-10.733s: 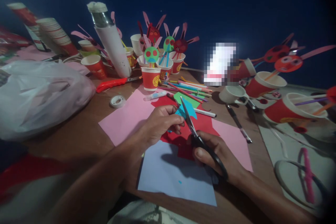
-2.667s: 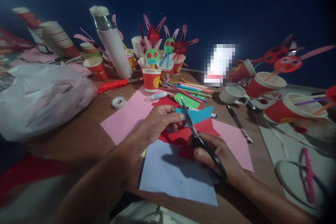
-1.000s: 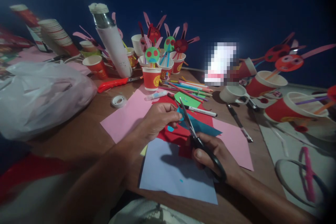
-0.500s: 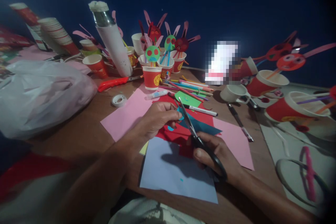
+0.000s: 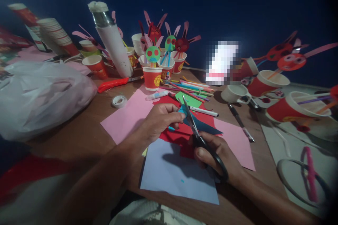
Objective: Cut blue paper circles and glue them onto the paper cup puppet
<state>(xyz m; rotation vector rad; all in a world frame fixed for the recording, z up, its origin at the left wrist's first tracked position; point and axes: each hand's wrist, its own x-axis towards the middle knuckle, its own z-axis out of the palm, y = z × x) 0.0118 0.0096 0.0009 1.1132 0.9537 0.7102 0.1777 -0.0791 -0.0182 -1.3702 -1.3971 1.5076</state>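
The left hand (image 5: 163,121) pinches the blue paper (image 5: 207,127), which lies between both hands, over a red sheet (image 5: 176,137). Its fingertips sit just beside the blades, at nine o'clock, so a slipping grip could bring a nick. The paper's free point reaches toward four o'clock; if that twists, the edge may go ragged. The right hand (image 5: 228,153) is closed round the loops of the black-handled scissors (image 5: 200,141); an uneven squeeze could steer them astray.

With the blue paper as dial centre, a white plastic bag (image 5: 47,98) lies at nine, contents hidden. Toward ten stand nested paper cups (image 5: 56,35), a vacuum flask (image 5: 113,47), inside unseen, and a red paper cup (image 5: 151,80) holding a green rabbit-eared head (image 5: 152,54). At two is a white mug (image 5: 233,95), its inside unclear. At three, another red cup (image 5: 280,109) holds coloured sticks (image 5: 315,100).
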